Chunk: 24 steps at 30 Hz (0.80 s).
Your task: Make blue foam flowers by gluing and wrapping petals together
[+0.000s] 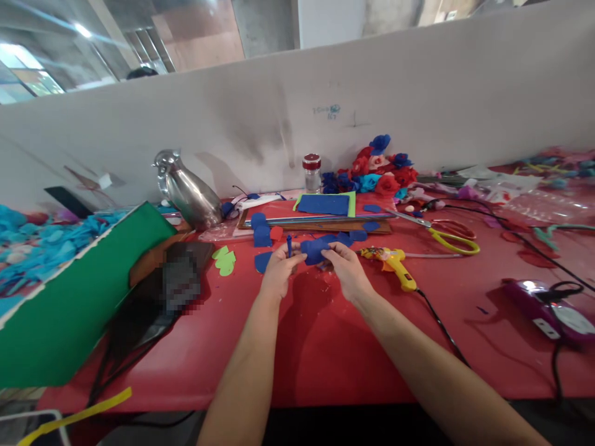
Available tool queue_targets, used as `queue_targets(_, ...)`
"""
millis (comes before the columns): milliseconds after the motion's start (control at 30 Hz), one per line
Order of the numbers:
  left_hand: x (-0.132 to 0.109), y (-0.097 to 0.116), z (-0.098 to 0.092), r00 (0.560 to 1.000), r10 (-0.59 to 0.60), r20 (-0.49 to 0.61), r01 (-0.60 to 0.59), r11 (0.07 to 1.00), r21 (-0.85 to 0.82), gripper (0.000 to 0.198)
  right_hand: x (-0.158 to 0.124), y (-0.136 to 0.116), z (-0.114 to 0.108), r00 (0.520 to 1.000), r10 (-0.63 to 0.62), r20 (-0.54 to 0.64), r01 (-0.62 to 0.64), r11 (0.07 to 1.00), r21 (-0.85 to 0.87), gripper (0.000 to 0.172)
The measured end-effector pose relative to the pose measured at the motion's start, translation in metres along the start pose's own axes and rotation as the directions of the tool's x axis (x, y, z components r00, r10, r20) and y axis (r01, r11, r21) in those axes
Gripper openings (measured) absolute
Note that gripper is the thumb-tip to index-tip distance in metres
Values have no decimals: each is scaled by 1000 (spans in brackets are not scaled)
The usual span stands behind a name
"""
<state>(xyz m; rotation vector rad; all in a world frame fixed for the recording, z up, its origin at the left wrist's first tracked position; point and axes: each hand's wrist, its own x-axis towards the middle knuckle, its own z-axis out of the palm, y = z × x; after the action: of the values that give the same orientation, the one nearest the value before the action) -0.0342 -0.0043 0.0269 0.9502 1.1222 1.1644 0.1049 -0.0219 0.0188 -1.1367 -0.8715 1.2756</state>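
Note:
Between my two hands, above the red tabletop, is a blue paper petal (314, 252). My left hand (281, 270) pinches its left edge, and a thin rolled blue piece (289, 246) sticks up from the same fingers. On the other edge, the thumb and fingers of my right hand (346, 267) are closed. Just beyond lie loose blue paper pieces (261, 235) and a small red scrap (276, 233). A yellow glue gun (394, 265) rests right of my right hand. Light green paper pieces (225, 261) lie to the left.
Scissors with yellow and red handles (453, 238) lie at right, near a purple power strip (553, 310) with cords. A steel jug (193, 192), a lidded jar (312, 173) and paper roses (385, 170) stand at the back. A green box (88, 297) fills the left.

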Motion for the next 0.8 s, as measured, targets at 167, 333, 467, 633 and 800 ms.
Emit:
queue_targets(167,-2,2,1,996,-32,84,29,999,38,44,5,3,-2,997,-72,-22,71,997,-39,26)
queue_targets(333,2,-4,0,995,-16,98,8,996,88,44,9,7,-6,984,-134,120,158,962,-225,22)
queue_targets(467,4,-8,0,993,2,120,-20,988,152,29,10,14,-10,961,-257,106,278,876,-394,23)
queue_targets(633,1,-3,4,991,42,126,-64,983,175,26,6,9,-9,919,-332,214,393,719,-572,23)
queue_targets(800,4,-6,1,998,18,68,-27,991,131,21,3,-23,-33,905,-389,173,390,594,-703,20)
